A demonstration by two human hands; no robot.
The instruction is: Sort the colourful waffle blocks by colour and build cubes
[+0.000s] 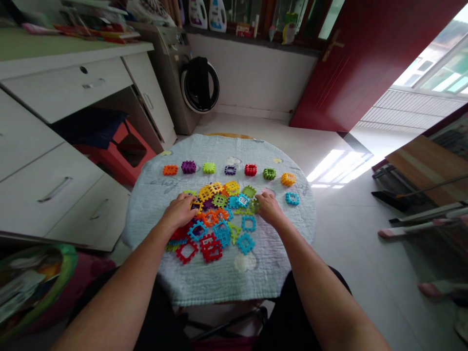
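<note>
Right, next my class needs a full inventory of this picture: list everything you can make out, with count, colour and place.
Tablecloth: one, pale blue-grey, over the table
Loose pieces: many, overlapping, mixed colours, middle of the cloth
Separate blocks: eight, various colours, arcing along the cloth's far and right sides
Desk: one, white with greenish top, left
Stool: one, red, under the desk
Washing machine: one, grey, beyond the desk
Large bottles: two, mostly white, windowsill
Door: one, red, back right
Container: one, pink and green, lower left
Smaller clutter: too blurred to count
Left hand: one, bare, pile's left
Right hand: one, bare, pile's right
</note>
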